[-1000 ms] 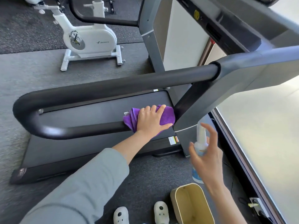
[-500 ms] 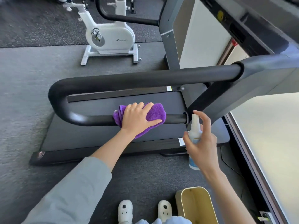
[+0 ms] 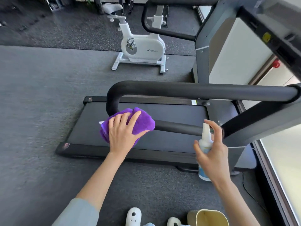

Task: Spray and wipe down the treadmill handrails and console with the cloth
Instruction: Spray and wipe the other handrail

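The treadmill's black looped handrail (image 3: 195, 91) runs across the middle of the view, its lower bar (image 3: 177, 127) passing under my hands. My left hand (image 3: 123, 132) grips a purple cloth (image 3: 141, 123) wrapped over the lower bar near the loop's left bend. My right hand (image 3: 213, 154) holds a white spray bottle (image 3: 205, 137) upright just right of the cloth, a finger over its nozzle. The grey console (image 3: 276, 25) is at the top right, partly cut off. The treadmill belt (image 3: 171, 115) lies below the rail.
A white exercise bike (image 3: 141, 46) stands behind the treadmill on the dark gym floor. A beige bin (image 3: 208, 217) and my white shoes (image 3: 133, 216) are at the bottom edge. A bright window (image 3: 285, 168) runs along the right. A second black handrail (image 3: 162, 30) is farther back.
My left hand has slid the cloth leftward along the lower bar toward the bend. The view has shifted, and my right hand with the bottle stays near the bar's right end.
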Demonstrator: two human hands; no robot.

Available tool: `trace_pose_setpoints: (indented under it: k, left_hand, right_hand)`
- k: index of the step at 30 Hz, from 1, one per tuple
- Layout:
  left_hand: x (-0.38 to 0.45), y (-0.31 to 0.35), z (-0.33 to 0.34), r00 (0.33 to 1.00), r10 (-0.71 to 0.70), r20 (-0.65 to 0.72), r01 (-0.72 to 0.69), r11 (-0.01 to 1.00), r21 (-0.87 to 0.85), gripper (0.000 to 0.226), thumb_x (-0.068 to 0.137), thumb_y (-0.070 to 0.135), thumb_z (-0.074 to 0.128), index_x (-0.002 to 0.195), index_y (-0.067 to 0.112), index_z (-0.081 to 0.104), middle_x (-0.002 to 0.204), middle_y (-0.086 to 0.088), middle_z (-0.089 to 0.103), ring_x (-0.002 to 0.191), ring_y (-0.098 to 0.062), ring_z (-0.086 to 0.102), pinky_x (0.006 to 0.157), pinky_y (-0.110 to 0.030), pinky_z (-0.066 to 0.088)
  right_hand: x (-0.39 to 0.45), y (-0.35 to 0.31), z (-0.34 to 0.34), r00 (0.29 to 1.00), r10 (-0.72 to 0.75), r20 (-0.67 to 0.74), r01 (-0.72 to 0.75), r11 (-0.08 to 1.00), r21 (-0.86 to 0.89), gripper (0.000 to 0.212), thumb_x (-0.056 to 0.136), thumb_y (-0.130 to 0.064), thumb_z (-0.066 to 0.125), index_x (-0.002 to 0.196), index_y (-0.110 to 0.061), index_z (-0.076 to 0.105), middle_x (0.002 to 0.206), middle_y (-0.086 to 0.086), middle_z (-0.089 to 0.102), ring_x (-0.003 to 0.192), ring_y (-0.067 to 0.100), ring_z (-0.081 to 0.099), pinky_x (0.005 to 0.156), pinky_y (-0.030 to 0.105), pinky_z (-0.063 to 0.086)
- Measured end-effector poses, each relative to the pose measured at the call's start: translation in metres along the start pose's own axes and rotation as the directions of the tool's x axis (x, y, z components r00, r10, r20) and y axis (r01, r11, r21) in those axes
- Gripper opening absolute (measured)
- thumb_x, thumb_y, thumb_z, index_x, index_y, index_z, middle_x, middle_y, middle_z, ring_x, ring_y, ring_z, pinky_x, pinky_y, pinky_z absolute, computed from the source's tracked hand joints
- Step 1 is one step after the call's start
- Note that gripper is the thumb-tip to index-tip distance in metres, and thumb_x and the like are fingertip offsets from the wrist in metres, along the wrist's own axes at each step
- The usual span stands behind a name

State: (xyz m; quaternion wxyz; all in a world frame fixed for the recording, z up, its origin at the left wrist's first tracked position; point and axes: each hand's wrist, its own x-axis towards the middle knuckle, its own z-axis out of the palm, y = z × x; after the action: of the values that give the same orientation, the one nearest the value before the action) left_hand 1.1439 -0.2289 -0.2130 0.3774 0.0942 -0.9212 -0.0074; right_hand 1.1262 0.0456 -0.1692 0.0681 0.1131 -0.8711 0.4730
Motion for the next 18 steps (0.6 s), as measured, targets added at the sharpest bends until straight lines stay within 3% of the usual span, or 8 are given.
trace_pose_setpoints:
  k: [2,4,5,7,10,12,14,18]
  left_hand:
    - [-0.013,0.000,-0.012,0.947,-0.300,-0.113,0.286,0.950,-0.126,0.063,0.073,0.058,0.070,0.122,0.019,0.060,0.105,-0.006,0.065,0.094,-0.029,0.056,0.083,-0.041,0.039]
    - [-0.010,0.003,-0.020,0.773,-0.610,-0.178,0.537,0.777,-0.330,0.069,0.071,0.053,0.075,0.125,0.016,0.054,0.112,-0.007,0.062,0.101,-0.028,0.052,0.088,-0.037,0.034]
    - [-0.002,0.005,-0.023,0.686,-0.699,-0.202,0.587,0.696,-0.414,0.071,0.072,0.051,0.076,0.127,0.014,0.052,0.115,-0.006,0.061,0.104,-0.027,0.051,0.089,-0.034,0.033]
    - [0.019,0.011,-0.023,0.597,-0.763,-0.248,0.584,0.626,-0.517,0.076,0.073,0.048,0.078,0.131,0.009,0.050,0.122,-0.008,0.057,0.109,-0.025,0.048,0.093,-0.031,0.032]
    - [0.047,0.020,-0.011,0.558,-0.793,-0.244,0.554,0.575,-0.602,0.089,0.069,0.044,0.083,0.136,0.000,0.044,0.131,-0.015,0.049,0.119,-0.029,0.045,0.102,-0.031,0.031]
    - [0.056,0.025,0.002,0.520,-0.821,-0.236,0.574,0.541,-0.615,0.100,0.062,0.042,0.088,0.138,-0.002,0.040,0.136,-0.017,0.046,0.124,-0.032,0.044,0.107,-0.035,0.031]
    - [0.062,0.024,0.013,0.458,-0.853,-0.253,0.590,0.504,-0.631,0.106,0.055,0.041,0.092,0.139,0.001,0.039,0.137,-0.007,0.044,0.125,-0.029,0.045,0.105,-0.039,0.036]
    - [0.061,0.013,0.028,0.343,-0.911,-0.231,0.617,0.404,-0.676,0.107,0.051,0.049,0.088,0.141,0.022,0.038,0.137,0.015,0.044,0.126,-0.016,0.050,0.095,-0.036,0.043]
  right_hand:
    - [-0.001,0.000,-0.002,1.000,0.003,0.007,-0.003,1.000,-0.008,0.068,0.087,-0.002,0.069,0.130,-0.045,0.039,0.075,-0.001,0.058,0.053,0.030,0.059,0.053,0.052,0.055]
    - [-0.002,0.002,-0.002,1.000,0.010,0.015,-0.010,1.000,-0.011,0.070,0.087,-0.001,0.069,0.130,-0.046,0.039,0.083,-0.005,0.059,0.057,0.032,0.060,0.056,0.054,0.056]
    - [-0.003,0.002,-0.002,1.000,0.017,0.022,-0.017,1.000,-0.009,0.070,0.087,0.000,0.069,0.130,-0.047,0.039,0.086,-0.007,0.058,0.059,0.034,0.060,0.058,0.054,0.056]
    - [-0.003,0.002,-0.002,0.999,0.026,0.041,-0.026,1.000,-0.003,0.071,0.087,0.000,0.069,0.129,-0.049,0.038,0.092,-0.009,0.059,0.061,0.036,0.061,0.061,0.056,0.057]
    - [-0.004,0.003,-0.002,0.999,0.020,0.051,-0.020,1.000,0.007,0.072,0.087,0.000,0.069,0.128,-0.050,0.039,0.104,-0.013,0.059,0.062,0.034,0.062,0.065,0.055,0.057]
    - [-0.005,0.004,-0.004,0.998,0.016,0.059,-0.016,1.000,-0.001,0.072,0.087,-0.001,0.069,0.127,-0.053,0.039,0.099,-0.006,0.060,0.061,0.033,0.062,0.064,0.054,0.057]
    - [-0.005,0.005,-0.005,0.997,0.024,0.075,-0.023,1.000,-0.012,0.073,0.087,-0.003,0.069,0.126,-0.056,0.038,0.093,-0.001,0.061,0.061,0.033,0.062,0.064,0.054,0.057]
    - [-0.002,0.008,-0.010,0.996,0.041,0.084,-0.040,0.999,-0.017,0.074,0.087,-0.003,0.070,0.127,-0.055,0.037,0.097,0.003,0.063,0.063,0.033,0.064,0.065,0.055,0.058]
